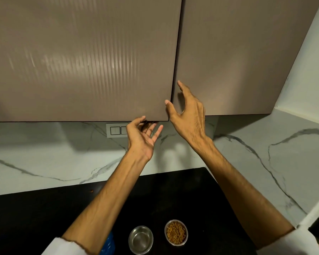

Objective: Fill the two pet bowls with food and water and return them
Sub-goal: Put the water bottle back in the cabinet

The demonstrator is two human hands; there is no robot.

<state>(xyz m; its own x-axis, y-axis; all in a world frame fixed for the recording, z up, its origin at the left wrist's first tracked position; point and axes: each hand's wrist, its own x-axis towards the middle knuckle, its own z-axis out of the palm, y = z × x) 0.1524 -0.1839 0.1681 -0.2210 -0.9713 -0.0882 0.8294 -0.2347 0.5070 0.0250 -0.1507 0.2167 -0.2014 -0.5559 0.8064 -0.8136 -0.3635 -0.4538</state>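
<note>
Steel, thin-walled and polished, is the material of both pet bowls, shown at the bottom of the head view on a black countertop. At far left, a blue object is partly hidden behind the left forearm and cannot be identified. Next to it, the empty bowl is seen upright, holding no visible food; whether it holds water cannot be told. Just beside it, apart from it, the bowl of kibble is seen filled with brown pellets.

Higher up, the left hand is raised palm-up beneath the lower edge of the left cabinet door, its fingers loosely curved and its fingertips hidden behind that edge; whether the door is touched cannot be told. The right hand is held spread and relaxed over the seam beside the right cabinet door, gripping nothing. A switch plate is set in the marble backsplash.

Both bowls are judged light, rigid and unbreakable, though slippery on a smooth counter. A pinch at the rolled rim, or a cupped hold under the base, is advised. The kibble bowl is best kept level, since loose pellets are easily spilled; the same care would be owed once water is added.
</note>
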